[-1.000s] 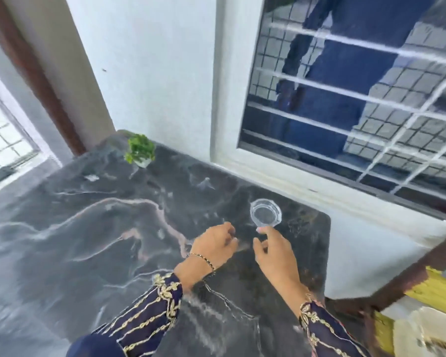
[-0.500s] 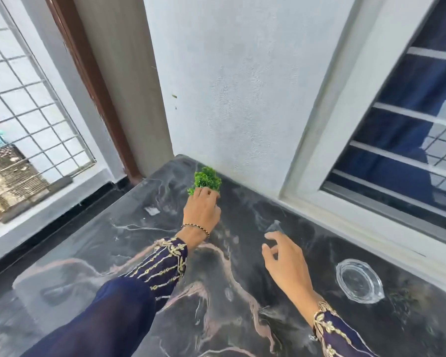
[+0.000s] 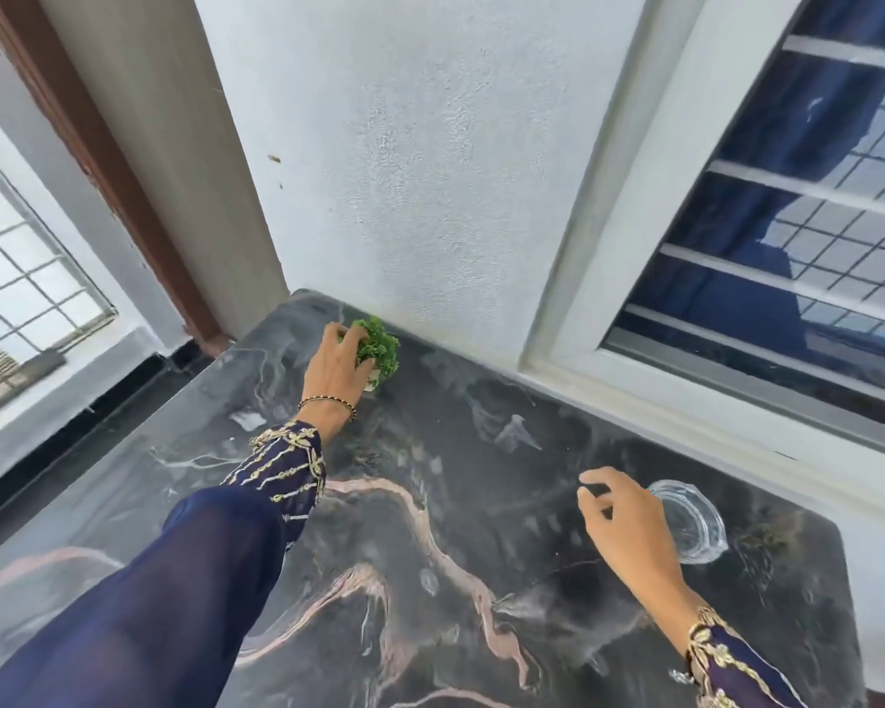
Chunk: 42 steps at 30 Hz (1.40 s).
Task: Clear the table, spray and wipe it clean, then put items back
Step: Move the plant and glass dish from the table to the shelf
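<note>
A dark marble table [image 3: 430,580] with pale pink veins fills the lower view. At its far corner by the wall stands a small green plant [image 3: 381,347] in a little white pot. My left hand [image 3: 335,370] is wrapped around the plant's left side, fingers over the leaves. A clear glass dish [image 3: 693,523] sits near the table's right edge. My right hand [image 3: 629,528] hovers just left of the dish with fingers spread, holding nothing and partly covering its rim.
A white textured wall [image 3: 430,171] rises straight behind the table. A barred window [image 3: 788,247] with a white frame is at the right. A brown door frame [image 3: 98,161] and a grilled opening [image 3: 26,283] are at the left.
My left hand left the glass dish, reached to the far corner and closed around the plant. My right hand let go of the dish and now hovers beside it. The view turned left.
</note>
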Motion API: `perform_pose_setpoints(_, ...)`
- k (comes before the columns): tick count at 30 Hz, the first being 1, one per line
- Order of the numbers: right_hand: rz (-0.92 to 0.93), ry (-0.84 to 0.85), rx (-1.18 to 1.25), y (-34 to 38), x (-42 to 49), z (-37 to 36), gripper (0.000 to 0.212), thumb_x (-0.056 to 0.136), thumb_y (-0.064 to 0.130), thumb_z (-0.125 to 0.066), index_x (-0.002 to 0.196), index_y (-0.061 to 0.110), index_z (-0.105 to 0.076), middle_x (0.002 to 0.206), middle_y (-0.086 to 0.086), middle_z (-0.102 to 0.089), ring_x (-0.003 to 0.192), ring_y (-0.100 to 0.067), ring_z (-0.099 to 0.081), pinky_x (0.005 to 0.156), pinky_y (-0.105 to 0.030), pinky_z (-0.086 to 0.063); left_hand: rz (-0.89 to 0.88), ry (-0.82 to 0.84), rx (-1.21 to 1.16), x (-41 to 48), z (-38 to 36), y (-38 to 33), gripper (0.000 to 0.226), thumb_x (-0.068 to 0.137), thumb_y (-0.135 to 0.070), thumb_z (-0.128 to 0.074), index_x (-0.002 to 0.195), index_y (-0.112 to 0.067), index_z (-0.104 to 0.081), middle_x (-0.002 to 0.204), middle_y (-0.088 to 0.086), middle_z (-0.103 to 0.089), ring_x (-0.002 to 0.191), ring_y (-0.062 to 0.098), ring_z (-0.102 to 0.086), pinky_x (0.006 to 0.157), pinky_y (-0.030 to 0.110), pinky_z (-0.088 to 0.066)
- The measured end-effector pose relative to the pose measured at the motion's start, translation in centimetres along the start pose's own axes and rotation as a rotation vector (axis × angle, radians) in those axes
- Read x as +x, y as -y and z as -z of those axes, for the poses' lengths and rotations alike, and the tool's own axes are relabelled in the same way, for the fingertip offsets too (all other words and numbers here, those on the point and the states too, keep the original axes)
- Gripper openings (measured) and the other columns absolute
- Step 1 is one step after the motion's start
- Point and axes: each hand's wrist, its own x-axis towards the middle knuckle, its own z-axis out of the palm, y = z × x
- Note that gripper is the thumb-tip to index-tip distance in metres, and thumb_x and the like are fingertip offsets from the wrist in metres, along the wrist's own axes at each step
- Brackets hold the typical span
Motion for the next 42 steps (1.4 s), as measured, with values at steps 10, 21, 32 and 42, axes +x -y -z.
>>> perform_pose_setpoints(10,-0.335,-0.33,-0.108,-6.5,-1.3,2.9,0.019,0.094,0.018,-0.059,0.113,0.016,-0.064,0.115,-0.008,-0.062,0.107,-0.033,-0.059,0.079,-0.045,-0.051,-0.05,-0.104,-0.225,-2.7,-1.3,-2.1,0.027,0.078,-0.013,-0.073,0.103,-0.009,-0.065,0.102,0.006,-0.057,0.078,0.018,-0.051,0.074,0.034,-0.049)
perform_pose_setpoints(21,-0.594,-0.328,0.282,-10.2,-1.0,3.7,0.028,0.085,0.016,-0.07,0.057,0.015,-0.068,0.06,-0.008,-0.073,0.071,-0.029,-0.074,0.087,-0.047,-0.057,-0.168,0.074,-0.456,-9.9,-4.0,-8.7,0.023,0.072,-0.017,-0.08,0.092,-0.02,-0.071,0.095,-0.008,-0.059,0.077,0.004,-0.057,0.068,0.003,-0.044)
perform_pose_setpoints(32,-0.606,-0.421,0.442,-16.0,-8.2,6.1,0.014,0.087,0.023,-0.072,0.076,0.015,-0.077,0.061,0.006,-0.073,0.07,-0.016,-0.075,0.071,-0.027,-0.056,-0.439,0.228,-0.592,-19.1,-5.9,-18.9,0.02,0.069,-0.018,-0.082,0.084,-0.025,-0.072,0.095,-0.014,-0.06,0.075,0.007,-0.059,0.061,0.011,-0.047)
perform_pose_setpoints(42,-0.603,-0.472,0.507,-28.4,-20.0,14.5,0.009,0.088,0.019,-0.07,0.081,0.018,-0.074,0.066,0.009,-0.071,0.074,-0.016,-0.073,0.076,-0.031,-0.055,-0.558,0.391,-0.572,-32.0,-10.9,-34.6,0.02,0.069,-0.012,-0.083,0.087,-0.017,-0.076,0.098,-0.005,-0.064,0.08,0.012,-0.06,0.063,0.005,-0.045)
